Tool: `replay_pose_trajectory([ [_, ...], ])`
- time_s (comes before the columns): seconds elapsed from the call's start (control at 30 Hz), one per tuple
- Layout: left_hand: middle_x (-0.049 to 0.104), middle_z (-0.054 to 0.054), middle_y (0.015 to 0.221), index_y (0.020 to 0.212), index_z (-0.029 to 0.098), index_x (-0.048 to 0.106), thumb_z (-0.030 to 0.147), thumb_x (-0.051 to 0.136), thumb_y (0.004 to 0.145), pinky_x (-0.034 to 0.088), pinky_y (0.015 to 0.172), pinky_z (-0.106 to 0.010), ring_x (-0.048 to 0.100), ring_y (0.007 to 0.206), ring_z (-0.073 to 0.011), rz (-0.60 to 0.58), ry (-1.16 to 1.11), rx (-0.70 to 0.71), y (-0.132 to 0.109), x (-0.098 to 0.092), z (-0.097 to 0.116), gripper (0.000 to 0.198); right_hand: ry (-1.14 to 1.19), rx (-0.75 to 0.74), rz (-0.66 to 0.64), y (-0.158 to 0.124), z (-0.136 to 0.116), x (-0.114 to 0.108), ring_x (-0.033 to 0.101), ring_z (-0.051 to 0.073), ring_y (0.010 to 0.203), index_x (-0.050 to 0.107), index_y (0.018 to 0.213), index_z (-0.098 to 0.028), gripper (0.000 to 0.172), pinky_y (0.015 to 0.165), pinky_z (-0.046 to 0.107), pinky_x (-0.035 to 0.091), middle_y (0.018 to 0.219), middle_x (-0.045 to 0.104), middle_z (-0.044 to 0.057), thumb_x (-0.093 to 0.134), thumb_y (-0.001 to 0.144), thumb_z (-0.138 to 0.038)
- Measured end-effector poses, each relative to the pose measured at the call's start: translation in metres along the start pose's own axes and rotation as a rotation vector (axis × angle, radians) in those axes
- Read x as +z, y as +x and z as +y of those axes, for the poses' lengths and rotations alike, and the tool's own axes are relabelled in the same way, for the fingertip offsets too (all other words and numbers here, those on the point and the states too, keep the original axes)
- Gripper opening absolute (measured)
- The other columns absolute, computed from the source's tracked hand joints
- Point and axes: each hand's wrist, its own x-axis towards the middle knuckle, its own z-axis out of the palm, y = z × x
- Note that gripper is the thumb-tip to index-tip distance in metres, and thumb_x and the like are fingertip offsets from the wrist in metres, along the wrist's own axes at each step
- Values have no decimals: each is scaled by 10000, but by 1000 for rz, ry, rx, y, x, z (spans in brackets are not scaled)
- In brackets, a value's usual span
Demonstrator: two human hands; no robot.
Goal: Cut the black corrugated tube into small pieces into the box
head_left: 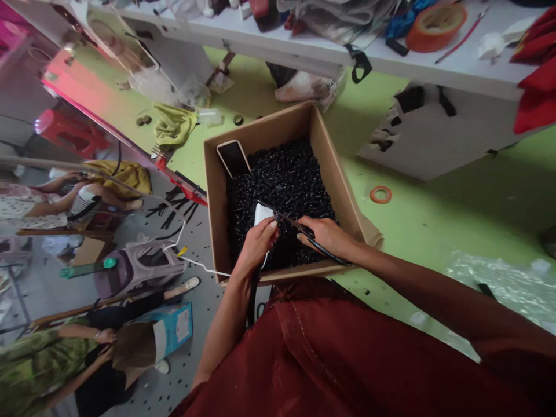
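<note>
Left hand (257,238): grip closed around the near end of the white block (262,213), fingers curled over it.
Right hand (326,234): grip closed on the black cord (290,220), which is pinched under thumb and fingers.
Black cord: thin, run from the white block's far end across the right hand and off past the wrist. Judged soft, light and floppy. Best taken close to its end, not mid-span.
White block: held just above the black parts (286,174), by the box's near wall. Judged light and rigid, and the smooth casing may slip. Best held across its sides.
Cardboard box (215,191): set at the left edge of the bench (417,220), top open, filled with small black parts.
Phone (233,157): leaned in the box's far-left corner, screen dark.
White cable (195,263): trailed toward the box's near-left corner, its end hidden by the left wrist.
Orange tape ring (380,194): laid flat on the bench, right of the box and apart from it.
Red cloth (347,359): spread over the lap at the bench's near edge.
</note>
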Motion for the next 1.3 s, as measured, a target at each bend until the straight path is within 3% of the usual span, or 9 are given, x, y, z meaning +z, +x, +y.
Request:
replay_pose_trajectory([
  [0.23,483,39,656,947,136,618,356,644,779,288,445,-165,387,500,-29,-96,-111,-33,-4,-6,5,278,98,0,37,4,-2,-3,612,221,847,543,1080,-187,297,718,302,421,953,651,85,499,860,-381],
  [0.4,559,20,732,1355,199,428,403,604,823,254,384,-170,416,431,-29,-172,-302,-43,-9,-15,5,597,241,47,35,3,-4,-7,598,212,829,512,1128,-191,364,732,326,435,966,631,72,531,837,-409],
  [0.53,509,56,654,1367,211,399,401,599,825,209,356,-163,343,384,-17,-90,-303,-25,-13,-15,8,608,419,81,20,3,-3,-10,594,182,742,500,1108,-207,369,702,316,443,872,626,28,563,818,-427],
  [0.67,573,28,731,1358,214,410,342,588,822,310,407,-162,409,458,-37,-4,-34,-10,-17,4,16,579,693,86,-25,2,-7,-11,596,169,760,475,1083,-215,371,701,309,470,882,607,17,582,807,-438],
  [0.77,658,-61,965,1473,175,228,287,558,833,482,632,-240,576,678,-110,25,206,80,-20,28,15,729,843,79,-10,1,-14,-7,591,173,791,493,1075,-212,369,724,315,477,882,599,14,603,789,-418],
  [0.87,629,-160,1171,1505,94,74,255,515,851,485,862,-339,620,941,-189,25,311,129,-21,49,9,804,864,52,120,-1,-17,-2,572,186,872,536,1070,-209,344,808,334,456,942,605,18,613,778,-375],
  [0.97,631,-188,1193,1502,57,24,243,474,868,471,914,-361,626,1004,-209,-20,386,126,-24,57,9,799,817,108,171,-3,-17,0,564,200,891,552,1079,-202,361,829,350,441,963,615,25,629,756,-343],
  [1.17,659,-144,1174,1426,138,366,393,401,925,477,895,-337,635,1035,-234,-142,750,76,-32,18,32,562,856,146,275,0,-10,8,564,197,867,552,1088,-238,384,797,351,458,945,601,8,646,735,-356],
  [1.3,695,-120,1036,1119,144,615,340,336,949,470,881,-324,645,989,-228,16,1117,10,-9,-30,28,381,922,208,332,3,-4,17,550,188,806,542,1098,-254,418,766,357,465,862,556,-7,664,720,-385],
])
